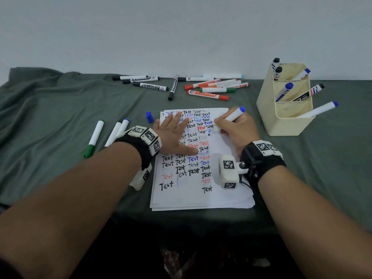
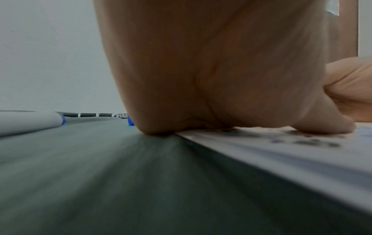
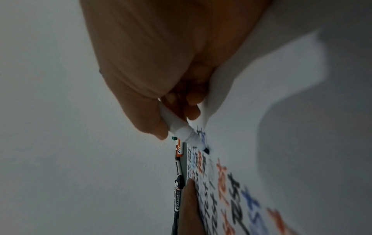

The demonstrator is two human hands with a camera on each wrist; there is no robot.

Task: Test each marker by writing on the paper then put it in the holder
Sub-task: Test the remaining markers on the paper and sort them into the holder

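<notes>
Task partly complete. The cream plastic holder with three stepped compartments (image 1: 267,109), at the desk's right edge, already carries six capped markers. Many remain untested: a scatter of black, orange-red and green capped markers (image 1: 209,88) along the far edge, and three white-barrelled markers (image 1: 112,135) near the left edge, one with a green cap.

The white stack of paper sheets (image 1: 201,196), at the near centre of the desk, is covered over its upper half with rows of "Test" in black, red and blue; the lower part is blank.

The right hand (image 1: 237,129) pinches a smooth white cylindrical marker with a blue end (image 1: 233,115) in a writing grip, its dark tip on or just above the paper at mid-sheet. The left hand (image 1: 173,135) lies flat, fingers spread, pressing the sheet. A loose blue ribbed cap (image 1: 149,117) stands just beside the paper's far left corner.

The desk is draped in wrinkled grey-green cloth (image 1: 50,109), soft and matte.
</notes>
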